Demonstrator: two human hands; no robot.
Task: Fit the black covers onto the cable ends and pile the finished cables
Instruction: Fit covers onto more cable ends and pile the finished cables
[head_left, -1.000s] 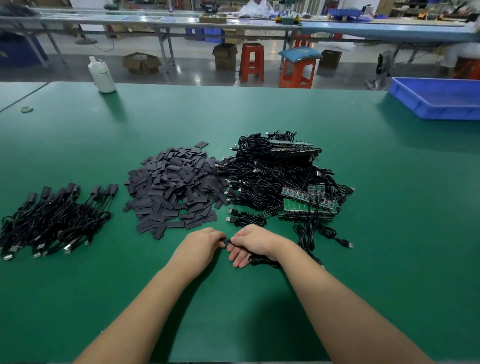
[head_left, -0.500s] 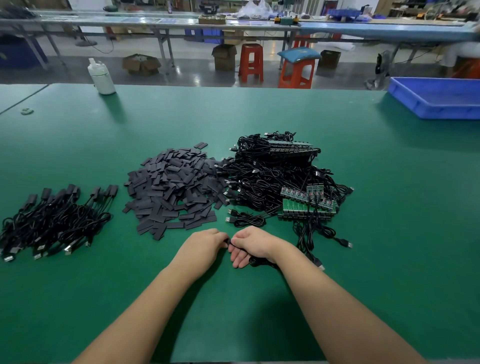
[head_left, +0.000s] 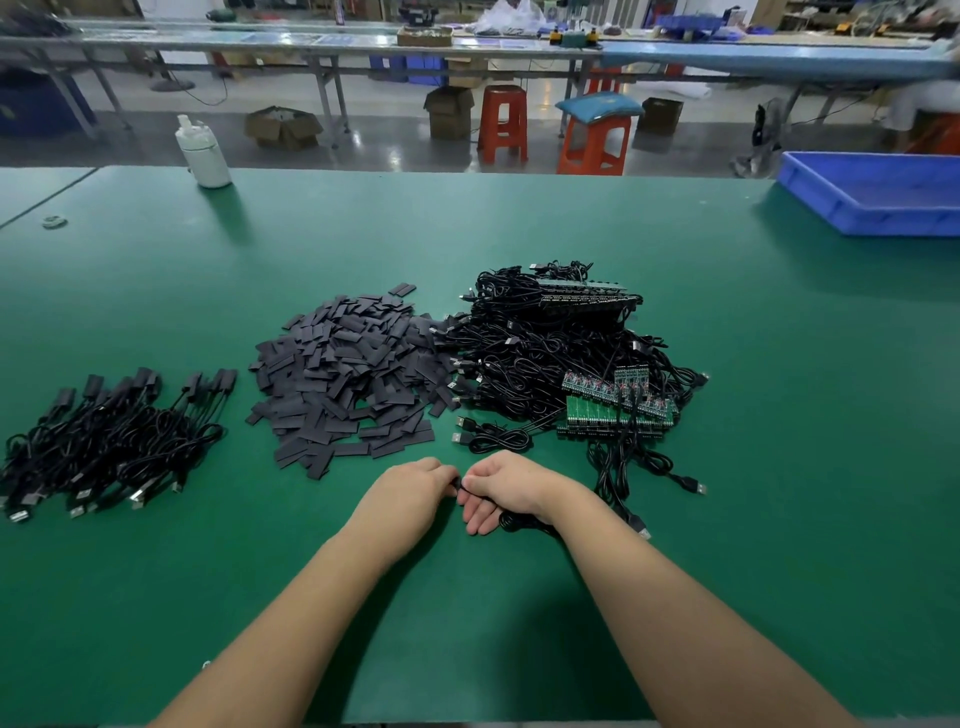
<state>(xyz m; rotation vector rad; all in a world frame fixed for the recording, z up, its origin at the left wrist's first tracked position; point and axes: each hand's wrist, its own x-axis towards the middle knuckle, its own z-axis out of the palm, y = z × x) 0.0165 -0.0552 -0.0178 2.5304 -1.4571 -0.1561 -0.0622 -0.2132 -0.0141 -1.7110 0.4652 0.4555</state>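
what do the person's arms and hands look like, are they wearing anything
Both forearms are bare up to the bottom of the picture: no sleeves show. The left hand and right hand have no gloves, and no watch, wristband or ring is visible.

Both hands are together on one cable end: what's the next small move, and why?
Probably push the cover fully home: left hand and right hand meet on it, its cable trails under the right wrist, and the finished pile waits left.
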